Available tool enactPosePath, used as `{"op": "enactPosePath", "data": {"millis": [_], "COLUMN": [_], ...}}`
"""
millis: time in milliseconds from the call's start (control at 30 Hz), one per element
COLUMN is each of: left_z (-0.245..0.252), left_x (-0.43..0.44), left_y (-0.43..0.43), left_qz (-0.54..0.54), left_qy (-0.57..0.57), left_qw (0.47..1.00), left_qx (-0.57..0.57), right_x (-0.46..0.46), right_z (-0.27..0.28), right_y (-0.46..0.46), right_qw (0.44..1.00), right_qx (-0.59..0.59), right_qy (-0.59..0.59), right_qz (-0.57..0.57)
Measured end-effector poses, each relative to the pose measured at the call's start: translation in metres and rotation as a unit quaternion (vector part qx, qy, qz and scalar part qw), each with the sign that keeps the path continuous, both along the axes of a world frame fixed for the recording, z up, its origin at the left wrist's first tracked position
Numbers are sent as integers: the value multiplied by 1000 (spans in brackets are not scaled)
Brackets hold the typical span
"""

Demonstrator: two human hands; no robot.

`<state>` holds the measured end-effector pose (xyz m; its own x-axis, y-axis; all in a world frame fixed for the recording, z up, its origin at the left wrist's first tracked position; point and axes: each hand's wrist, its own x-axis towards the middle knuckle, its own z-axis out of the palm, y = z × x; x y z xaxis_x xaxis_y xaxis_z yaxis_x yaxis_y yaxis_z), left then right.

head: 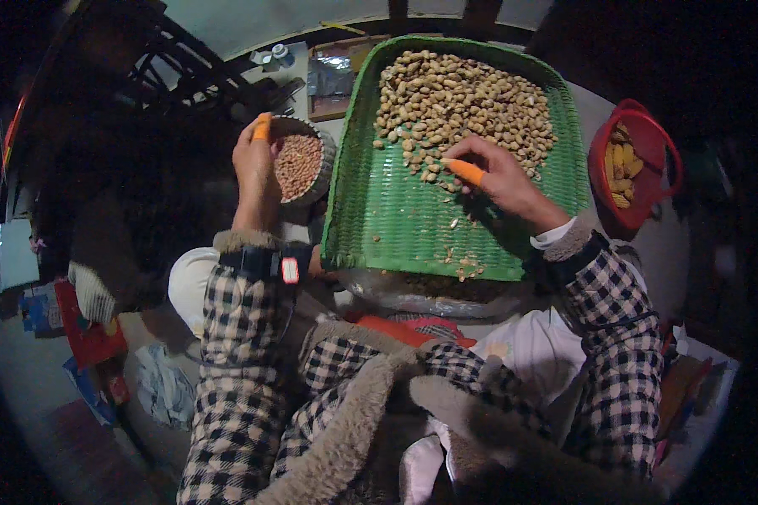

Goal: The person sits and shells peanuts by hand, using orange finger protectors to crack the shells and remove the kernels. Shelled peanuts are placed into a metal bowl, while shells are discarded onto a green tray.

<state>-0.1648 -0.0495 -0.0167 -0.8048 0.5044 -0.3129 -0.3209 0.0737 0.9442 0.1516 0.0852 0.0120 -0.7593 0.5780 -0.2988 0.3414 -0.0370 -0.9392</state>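
Observation:
My left hand (pixel 252 167) is at the left rim of a round woven bowl (pixel 324 161), its thumb in an orange finger cover (pixel 262 126). Shelled reddish peanut kernels (pixel 298 165) fill part of that bowl. The left fingertips are mostly hidden, so their grip is unclear. Over a green woven plastic tray (pixel 398 221), my right hand (pixel 502 180) has thumb and forefinger closed on what looks like an unshelled peanut (pixel 445 162). An orange cover (pixel 466 171) wraps this thumb too. Unshelled peanuts (pixel 464 95) are heaped at the tray's far end; shell bits (pixel 467 271) lie near its front edge.
A red plastic basket (pixel 635 218) with corn cobs (pixel 623 165) stands right of the tray. Behind the bowl are a small white bottle (pixel 282 55) and a shallow wooden box (pixel 328 107). Beneath the tray's front edge is clear plastic (pixel 439 306). A crumpled bag (pixel 163 385) lies at lower left.

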Motion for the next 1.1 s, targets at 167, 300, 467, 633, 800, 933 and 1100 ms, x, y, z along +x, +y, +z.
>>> {"op": "enactPosePath", "data": {"millis": [167, 300, 467, 633, 800, 933, 1100], "left_z": [36, 51, 54, 46, 40, 31, 32], "left_x": [84, 145, 162, 186, 206, 219, 223], "left_y": [4, 13, 27, 35, 41, 48, 54], "left_qz": [-339, -355, -421, -447, -408, -374, -342], "left_qy": [14, -127, -25, -43, 114, 201, -60], "left_qw": [939, 923, 904, 889, 903, 903, 936], "left_qx": [58, 80, 64, 92, 71, 62, 47], "right_x": [0, 11, 30, 37, 37, 31, 21], "right_z": [14, 21, 28, 29, 27, 20, 10], "right_y": [-13, -14, -10, -4, -3, -6, -12], "right_qw": [989, 986, 984, 985, 978, 970, 953], "right_qx": [-61, -50, -8, 57, -50, 0, 161], "right_qy": [126, 153, 170, 137, 121, 137, 132], "right_qz": [-45, -40, -48, -90, -161, -199, -222]}}
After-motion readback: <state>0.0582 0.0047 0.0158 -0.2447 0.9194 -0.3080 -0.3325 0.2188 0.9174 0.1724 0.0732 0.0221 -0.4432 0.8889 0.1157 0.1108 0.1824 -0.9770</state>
